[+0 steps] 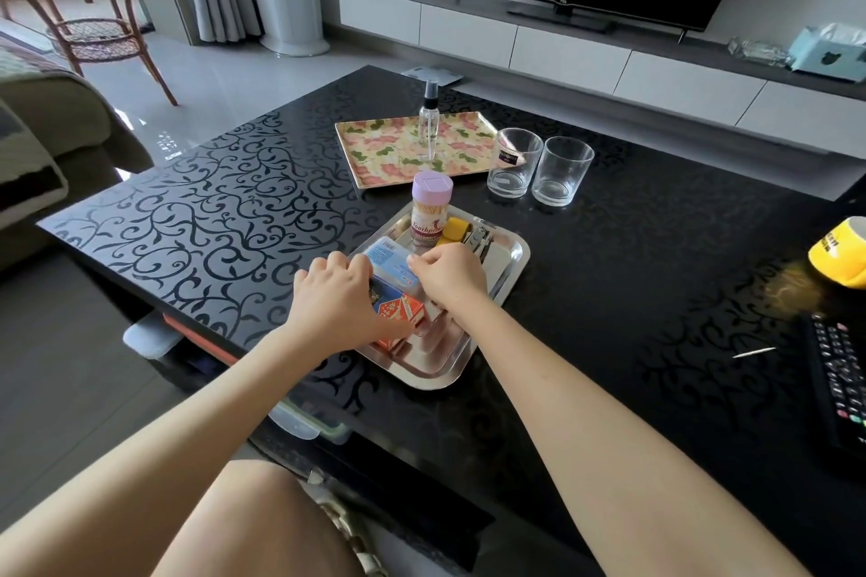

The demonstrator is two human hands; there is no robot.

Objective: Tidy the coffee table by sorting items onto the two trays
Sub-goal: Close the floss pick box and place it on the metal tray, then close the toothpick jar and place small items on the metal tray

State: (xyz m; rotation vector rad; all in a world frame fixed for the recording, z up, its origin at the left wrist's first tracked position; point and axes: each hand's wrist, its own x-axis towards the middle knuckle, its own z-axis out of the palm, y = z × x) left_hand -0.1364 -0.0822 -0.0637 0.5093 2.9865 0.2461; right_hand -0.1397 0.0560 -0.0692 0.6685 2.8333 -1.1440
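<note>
Big black shiny coffee table [211, 201] w/ curly leaf swirls on top. At the back sits a flat pink & green flower tray [375, 145]. Just R of it stand a clear round glass w/ a sticker [513, 164] & a plain clear round glass [562, 171], side by side. Nearer, in the middle, is a shiny silver metal tray [436, 370]. At the far R edge is a yellow & white cup-like thing [841, 253]. Nearer than that lies a black remote w/ lots of buttons [839, 389], w/ a thin pale toothpick [754, 352] just L of it.

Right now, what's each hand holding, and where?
Left hand grips the red box along its left side; right hand pinches the blue box's right edge.
</note>
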